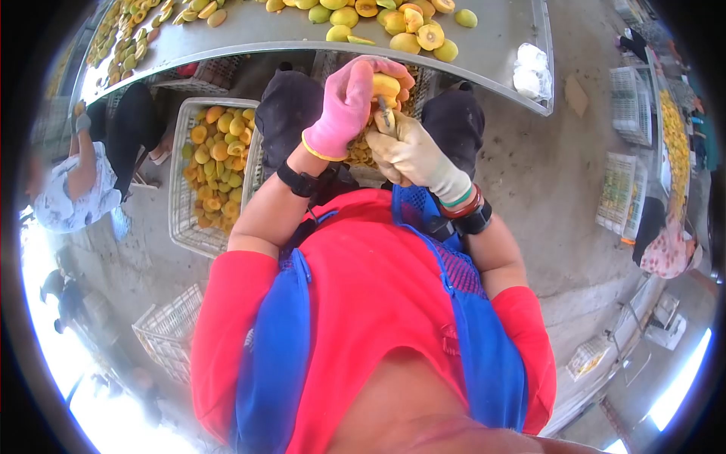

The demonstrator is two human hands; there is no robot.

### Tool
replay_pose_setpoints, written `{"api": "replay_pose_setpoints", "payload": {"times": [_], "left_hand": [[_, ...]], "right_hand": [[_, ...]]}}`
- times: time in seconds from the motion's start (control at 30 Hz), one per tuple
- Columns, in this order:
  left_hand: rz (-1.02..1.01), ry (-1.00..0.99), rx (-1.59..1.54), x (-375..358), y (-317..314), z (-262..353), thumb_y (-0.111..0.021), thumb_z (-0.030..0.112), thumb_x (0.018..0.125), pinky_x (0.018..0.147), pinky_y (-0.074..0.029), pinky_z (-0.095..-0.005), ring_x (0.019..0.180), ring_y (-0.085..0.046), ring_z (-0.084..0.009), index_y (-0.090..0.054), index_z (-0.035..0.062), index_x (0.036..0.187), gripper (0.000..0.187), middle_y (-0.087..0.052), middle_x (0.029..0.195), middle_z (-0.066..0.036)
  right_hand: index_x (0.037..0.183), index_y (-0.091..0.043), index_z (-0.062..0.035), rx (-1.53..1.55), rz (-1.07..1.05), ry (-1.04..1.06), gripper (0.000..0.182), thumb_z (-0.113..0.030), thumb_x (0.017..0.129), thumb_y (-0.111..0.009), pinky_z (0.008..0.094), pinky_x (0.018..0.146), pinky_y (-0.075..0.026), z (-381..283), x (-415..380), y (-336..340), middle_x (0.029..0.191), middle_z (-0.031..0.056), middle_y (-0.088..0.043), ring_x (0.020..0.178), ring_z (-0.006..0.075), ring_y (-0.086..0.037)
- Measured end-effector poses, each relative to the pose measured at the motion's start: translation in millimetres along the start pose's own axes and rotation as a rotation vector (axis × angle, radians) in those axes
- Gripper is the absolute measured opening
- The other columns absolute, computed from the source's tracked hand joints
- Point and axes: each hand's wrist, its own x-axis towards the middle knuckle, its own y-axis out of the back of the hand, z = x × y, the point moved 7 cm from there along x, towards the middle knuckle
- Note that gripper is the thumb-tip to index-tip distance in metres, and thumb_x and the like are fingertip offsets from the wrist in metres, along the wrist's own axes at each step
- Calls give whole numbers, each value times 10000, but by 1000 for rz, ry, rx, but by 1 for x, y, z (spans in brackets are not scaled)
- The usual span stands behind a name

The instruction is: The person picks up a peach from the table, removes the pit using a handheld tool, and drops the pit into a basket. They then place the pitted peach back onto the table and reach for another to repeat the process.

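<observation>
My left hand [348,102], in a pink glove, is closed around a yellow peach [386,85] just off the table's near edge. In a whitish glove, my right hand [423,155] grips a small pitting tool [385,119], its tip right at the fruit. Glove fingers cover most of the tool's handle. Below both hands, between my knees, lie many yellow pieces [358,155] in a container. On the metal table [484,53] ahead are whole and halved peaches [431,36], some with pits showing.
To my left stands a white crate [176,204] full of peaches. A white bundle [532,72] lies on the table's right corner. Another person [76,181] works at the far left. An overturned-looking basket [170,329] and stacked crates [630,106] stand on the floor.
</observation>
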Motion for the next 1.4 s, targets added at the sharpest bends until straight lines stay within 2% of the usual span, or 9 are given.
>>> {"api": "replay_pose_setpoints", "payload": {"times": [0.23,0.43,0.53,0.9,1.13,1.2,1.27,1.3,1.4], "left_hand": [[-52,59,-13,-7,4,-4,-417,589,1013,731,-554,-325,859,-655,-198,-596,-19,1114,642,-673,1029,-156],[-56,-21,53,-5,0,0,-439,579,1010,773,-546,-327,898,-656,-200,-591,-19,1138,630,-668,1077,-154],[-113,-37,-36,-4,-5,3,-465,395,1052,788,-523,-297,890,-635,-145,-616,2,1079,422,-688,1044,-118],[-542,220,166,-1,-18,-4,-486,361,1033,834,-497,-277,931,-616,-99,-696,28,1037,394,-693,982,-31],[293,50,13,-6,100,6,-455,332,1063,671,-566,-288,794,-684,-168,-612,-67,1072,429,-698,970,-139],[592,-9,382,-30,171,22,-516,295,1046,625,-554,-278,765,-681,-152,-658,-13,1071,339,-703,967,-111],[789,59,1351,-62,225,67,-547,417,998,781,-527,-379,902,-698,-282,-703,61,1069,396,-721,1012,-126],[842,222,1482,-78,254,79,-536,539,961,850,-509,-443,992,-656,-377,-698,61,997,506,-696,1025,-186],[821,889,1659,-144,356,72,-506,624,911,988,-466,-487,1176,-599,-385,-657,82,1220,642,-627,1272,-224]], "right_hand": [[909,-460,-104,199,-89,-100,99,-138,981,-520,245,365,-289,11,0,1,585,-35,-436,389,73,-389],[955,-449,-117,-56,-9,11,151,-201,986,-571,237,355,-276,10,5,2,574,-50,-384,377,60,-342],[914,-452,-116,166,-151,-80,141,-187,997,-542,244,343,-282,6,-3,-7,582,-39,-423,377,58,-367],[882,-470,-93,252,-286,-247,277,-282,963,-655,231,325,-221,26,-12,-3,535,-58,-326,350,54,-276],[986,-529,-60,237,-135,-180,192,-215,960,-639,238,347,-294,39,0,16,591,-15,-427,387,78,-364],[1025,-542,-44,233,-72,-150,188,-197,966,-632,247,354,-319,43,0,24,603,0,-450,398,90,-392],[1021,-541,-48,213,-53,-150,190,-207,968,-631,247,355,-319,45,0,26,602,-1,-449,397,90,-392],[1019,-540,-50,206,-36,-148,191,-211,970,-631,246,355,-319,45,-1,28,601,-1,-449,396,90,-392],[1029,-532,-40,155,-13,-140,204,-212,973,-627,231,342,-310,48,1,30,606,3,-447,386,87,-383]]}}
